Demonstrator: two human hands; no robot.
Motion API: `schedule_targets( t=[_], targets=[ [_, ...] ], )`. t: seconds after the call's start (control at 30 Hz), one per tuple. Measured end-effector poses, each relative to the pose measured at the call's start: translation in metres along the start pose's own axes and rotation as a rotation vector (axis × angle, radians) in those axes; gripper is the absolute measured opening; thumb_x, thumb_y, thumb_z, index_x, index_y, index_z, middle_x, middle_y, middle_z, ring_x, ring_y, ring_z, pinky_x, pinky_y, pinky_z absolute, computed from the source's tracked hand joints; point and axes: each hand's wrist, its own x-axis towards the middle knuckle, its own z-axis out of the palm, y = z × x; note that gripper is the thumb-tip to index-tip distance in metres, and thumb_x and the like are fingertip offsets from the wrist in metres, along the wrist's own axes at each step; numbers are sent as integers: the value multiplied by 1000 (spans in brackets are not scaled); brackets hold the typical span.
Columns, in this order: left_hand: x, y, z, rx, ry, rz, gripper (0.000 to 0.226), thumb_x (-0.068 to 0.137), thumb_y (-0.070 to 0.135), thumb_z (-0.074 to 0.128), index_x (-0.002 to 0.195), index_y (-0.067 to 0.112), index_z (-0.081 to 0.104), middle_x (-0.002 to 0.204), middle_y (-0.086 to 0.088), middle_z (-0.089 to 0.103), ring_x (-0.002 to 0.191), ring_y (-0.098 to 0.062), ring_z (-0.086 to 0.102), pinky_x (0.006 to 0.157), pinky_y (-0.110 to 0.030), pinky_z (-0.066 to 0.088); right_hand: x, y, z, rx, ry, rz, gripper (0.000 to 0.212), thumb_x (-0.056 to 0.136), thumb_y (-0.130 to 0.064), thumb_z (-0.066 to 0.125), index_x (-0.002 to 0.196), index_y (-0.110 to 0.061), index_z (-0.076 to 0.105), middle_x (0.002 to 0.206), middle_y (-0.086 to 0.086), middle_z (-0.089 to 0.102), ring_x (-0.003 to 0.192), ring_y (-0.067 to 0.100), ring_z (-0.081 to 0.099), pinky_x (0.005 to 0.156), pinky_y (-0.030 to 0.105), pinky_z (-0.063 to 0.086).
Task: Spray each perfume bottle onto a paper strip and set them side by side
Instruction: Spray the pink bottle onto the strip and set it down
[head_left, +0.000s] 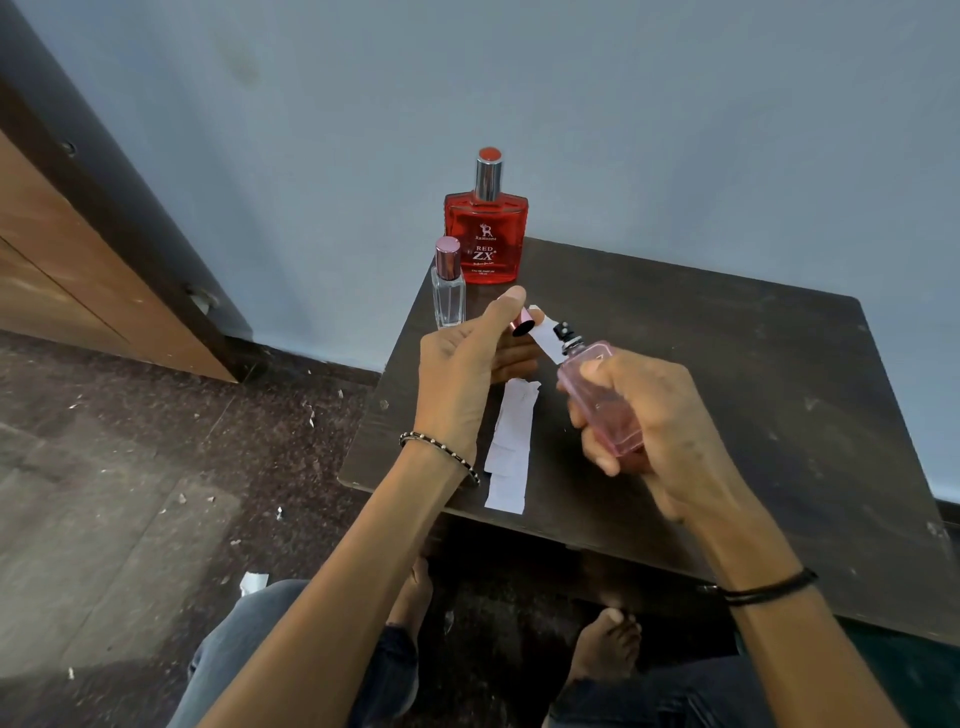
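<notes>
My right hand (649, 431) grips a pink perfume bottle (602, 400), uncapped, its black spray nozzle (563, 332) pointing up and left. My left hand (467, 364) holds a white paper strip (545, 338) right beside the nozzle, along with the bottle's pink cap (522, 325). Two more white strips (509, 447) lie side by side on the dark wooden table (727, 364) below my hands. At the table's far left corner stand a capped red perfume bottle (487, 234) and a small clear bottle (448, 286) with a pink cap.
A blue-grey wall runs behind the table. A wooden door and dark frame (104, 234) stand at the left. Paper scraps (253, 582) litter the stone floor. My knees and bare feet (605, 644) show below the table's near edge.
</notes>
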Motion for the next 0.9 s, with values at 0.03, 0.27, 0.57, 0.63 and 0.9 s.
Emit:
schedule_targets(
  t=[0.03, 0.27, 0.57, 0.63, 0.9],
  targets=[
    [0, 0, 0, -3, 4, -2, 33, 93, 31, 69, 96, -1, 76, 99, -21, 77, 93, -39, 74, 90, -48, 60, -1, 0, 1, -18, 6, 17, 26, 96, -28, 57, 86, -6, 67, 60, 0, 61, 37, 13, 47, 37, 22, 37],
    [-1, -2, 0, 8, -24, 30, 33, 94, 29, 67, 100, -2, 78, 97, -17, 78, 72, -14, 72, 68, -22, 60, 0, 3, 5, -70, -49, -7, 31, 92, -37, 63, 94, -7, 70, 59, 10, 69, 40, 26, 51, 34, 22, 43],
    [3, -4, -1, 51, -53, 44, 28, 94, 30, 66, 94, 6, 80, 94, -7, 81, 87, -17, 76, 78, -25, 61, 0, 3, 9, 220, -87, 73, 32, 83, -28, 69, 111, -12, 71, 97, 14, 79, 85, 29, 79, 70, 23, 63],
    [5, -3, -3, 54, -47, 38, 31, 94, 31, 66, 100, 3, 79, 98, -10, 80, 91, -24, 75, 85, -32, 60, -2, 2, 11, 296, -99, 84, 27, 82, -26, 69, 105, -12, 72, 97, 16, 79, 86, 29, 79, 67, 21, 62],
    [1, -4, 1, 18, -47, 73, 37, 95, 37, 65, 98, 4, 80, 100, -16, 78, 92, -32, 73, 89, -39, 59, 0, 2, 7, 325, -81, 100, 40, 82, -27, 70, 118, -9, 64, 102, 15, 79, 92, 28, 78, 64, 23, 63]
  ],
)
